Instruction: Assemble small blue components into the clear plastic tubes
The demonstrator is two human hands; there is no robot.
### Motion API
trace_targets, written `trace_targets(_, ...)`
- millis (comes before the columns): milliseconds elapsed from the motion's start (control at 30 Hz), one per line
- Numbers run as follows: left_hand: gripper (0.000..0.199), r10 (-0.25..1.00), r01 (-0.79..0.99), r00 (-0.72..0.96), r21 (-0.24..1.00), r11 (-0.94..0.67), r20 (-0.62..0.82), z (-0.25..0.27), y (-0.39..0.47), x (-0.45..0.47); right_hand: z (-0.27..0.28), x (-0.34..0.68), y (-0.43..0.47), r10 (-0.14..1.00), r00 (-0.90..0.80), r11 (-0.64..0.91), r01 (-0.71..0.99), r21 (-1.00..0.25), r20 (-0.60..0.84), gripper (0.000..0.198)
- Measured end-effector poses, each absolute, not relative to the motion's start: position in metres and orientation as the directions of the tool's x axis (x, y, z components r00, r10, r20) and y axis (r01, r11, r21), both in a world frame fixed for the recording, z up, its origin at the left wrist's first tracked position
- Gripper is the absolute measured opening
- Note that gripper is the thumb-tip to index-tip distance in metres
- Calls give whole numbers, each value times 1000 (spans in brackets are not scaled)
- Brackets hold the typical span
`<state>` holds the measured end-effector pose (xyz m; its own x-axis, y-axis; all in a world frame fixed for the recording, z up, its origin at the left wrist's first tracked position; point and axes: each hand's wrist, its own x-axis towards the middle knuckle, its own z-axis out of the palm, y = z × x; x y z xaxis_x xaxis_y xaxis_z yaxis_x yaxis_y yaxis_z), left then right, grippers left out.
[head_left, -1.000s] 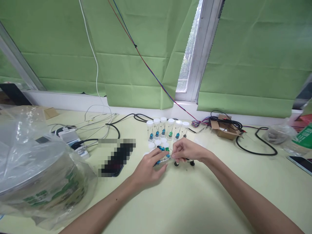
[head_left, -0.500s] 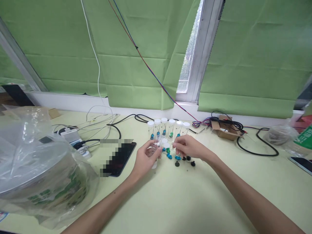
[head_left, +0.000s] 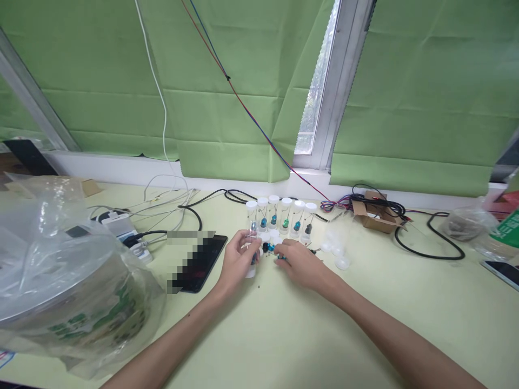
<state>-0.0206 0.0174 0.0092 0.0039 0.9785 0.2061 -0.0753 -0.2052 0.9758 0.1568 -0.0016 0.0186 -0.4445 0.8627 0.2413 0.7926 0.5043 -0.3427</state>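
Observation:
My left hand (head_left: 239,259) is closed around a clear plastic vial (head_left: 250,272), which has something dark blue inside. Close by on the right, my right hand (head_left: 302,263) reaches down to the tabletop with its fingers curled together. A small blue-green piece (head_left: 281,257) shows at its fingertips; whether they grip it is hard to tell. Between the hands lie a blue piece (head_left: 271,247) and a black piece (head_left: 265,247). Behind them stands a row of clear vials (head_left: 285,224) with white caps, several holding small blue, green or dark pieces with thin stems.
Clear plastic caps or cups (head_left: 341,262) lie right of my right hand. A dark phone (head_left: 206,265) is on the left, near a bagged tub (head_left: 93,302) and a power strip (head_left: 133,240). A cardboard box (head_left: 375,219) with cables sits at the back right, another phone (head_left: 503,273) farther right.
My right hand has moved left and slightly down, covering spots where loose black pieces lay. My left hand has shifted slightly left with the vial. Clear caps or cups at the right have come into view.

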Motion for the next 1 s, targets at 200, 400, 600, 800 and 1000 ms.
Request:
trace_targets(200, 24, 960, 222, -39, 939, -263, 278, 10, 25, -30, 11, 154, 0, 845, -464, 528, 801, -282, 265, 17)
trace_targets(400, 14, 949, 475, -10, 837, -272, 314, 11, 26, -33, 10, 156, 2, 851, -444, 509, 828, -234, 279, 12)
trace_targets(600, 13, 940, 494, 36, 811, -312, 340, 9, 24, -29, 1, 153, 2, 828, -447, 521, 836, -171, 338, 10)
trace_targets(800, 13, 939, 468, 55, 823, -323, 338, 8, 22, -28, -5, 153, 1, 806, -456, 533, 836, -127, 378, 16)
trace_targets(1000, 12, 938, 440, 72, 833, -334, 338, 10, 18, -27, -7, 151, 1, 828, -426, 503, 851, -148, 366, 10)
